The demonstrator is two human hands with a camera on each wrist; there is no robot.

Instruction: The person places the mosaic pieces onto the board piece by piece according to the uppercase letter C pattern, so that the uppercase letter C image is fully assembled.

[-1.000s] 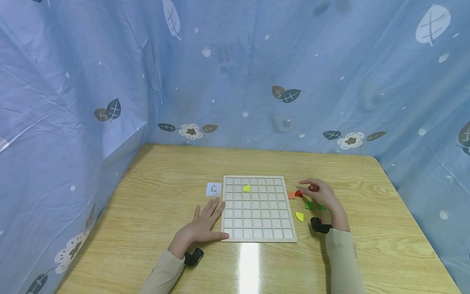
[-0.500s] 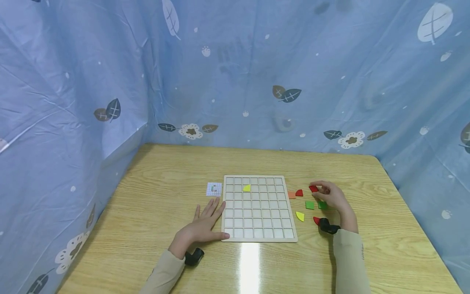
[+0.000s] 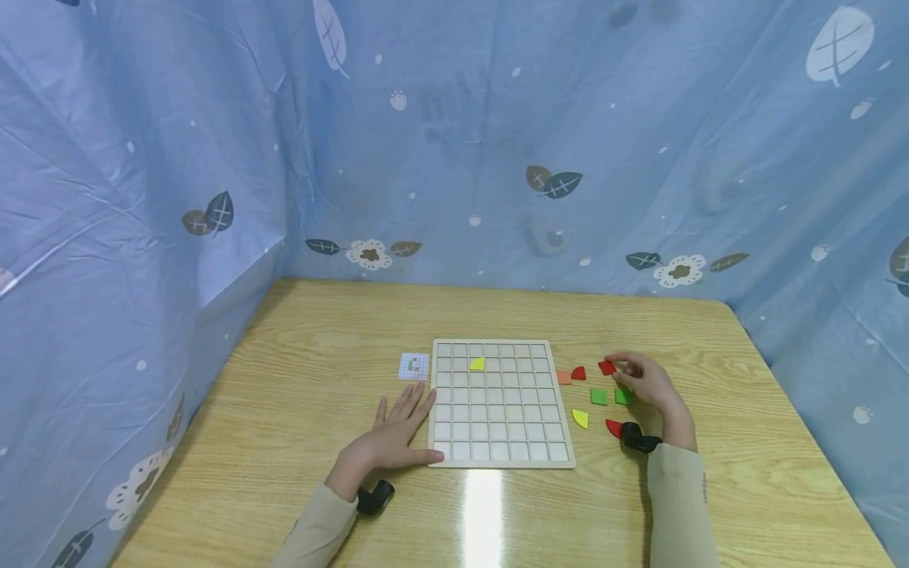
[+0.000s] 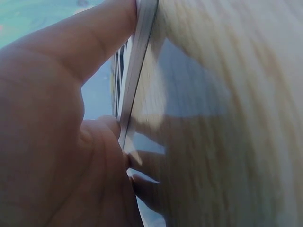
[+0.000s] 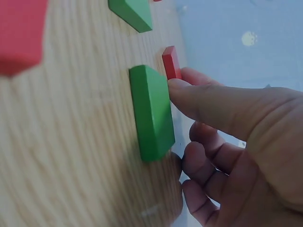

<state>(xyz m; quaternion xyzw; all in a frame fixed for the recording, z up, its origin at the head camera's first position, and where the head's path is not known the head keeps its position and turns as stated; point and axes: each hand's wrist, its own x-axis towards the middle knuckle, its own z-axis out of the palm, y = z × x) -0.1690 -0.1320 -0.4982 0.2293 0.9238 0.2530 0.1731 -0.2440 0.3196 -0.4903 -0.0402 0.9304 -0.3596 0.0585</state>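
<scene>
My right hand (image 3: 648, 380) pinches a small red tile (image 3: 607, 368) between thumb and index finger, low over the table to the right of the board. In the right wrist view the thumb tip meets the near end of that red tile (image 5: 171, 62), and the other fingers are curled in. A green tile (image 5: 152, 113) lies just beside the thumb. My left hand (image 3: 392, 438) rests with spread fingers at the left edge of a wooden grid board (image 3: 497, 464), its thumb on the lower left corner. One yellow quarter-circle tile (image 3: 477, 364) sits in a cell near the board's top.
Right of the board lie an orange tile (image 3: 564, 377), a red quarter-circle tile (image 3: 579, 373), two green square tiles (image 3: 599, 397), a yellow quarter-circle tile (image 3: 580, 418) and another red tile (image 3: 614, 428). A small pattern card (image 3: 414, 366) lies left of the board. A blue curtain (image 3: 454, 158) hangs behind.
My right hand has moved right from near the first red quarter-circle to the farther red tile, whose angle has turned slightly. The left hand has stayed on the board's edge.
</scene>
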